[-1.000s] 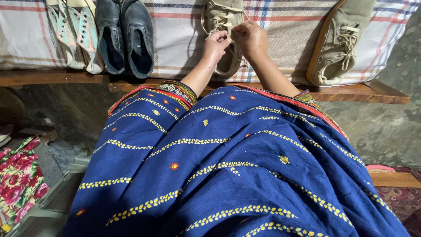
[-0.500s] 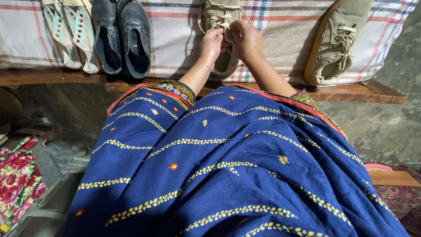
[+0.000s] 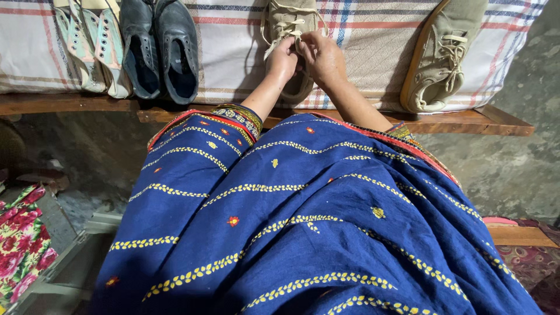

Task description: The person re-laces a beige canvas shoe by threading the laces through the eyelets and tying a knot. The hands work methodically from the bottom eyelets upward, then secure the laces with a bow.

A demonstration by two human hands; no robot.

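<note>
A tan lace-up shoe (image 3: 290, 17) lies on a striped cloth (image 3: 373, 46) over a wooden ledge. My left hand (image 3: 283, 58) and my right hand (image 3: 324, 55) meet over its tongue, each pinching the cream shoelace (image 3: 280, 38). The hands hide most of the shoe's opening. Its matching tan shoe (image 3: 440, 58) lies on its side to the right, laces tied in a bow.
A pair of black shoes (image 3: 157, 46) and a pair of pale green and cream shoes (image 3: 87, 44) rest on the cloth at the left. The wooden ledge (image 3: 478, 122) runs across the view. A blue embroidered garment (image 3: 303, 221) covers my lap. Floral fabric (image 3: 23, 245) lies lower left.
Both hands have shifted slightly left and up along the shoe while still working the lace. The view has drifted a little.
</note>
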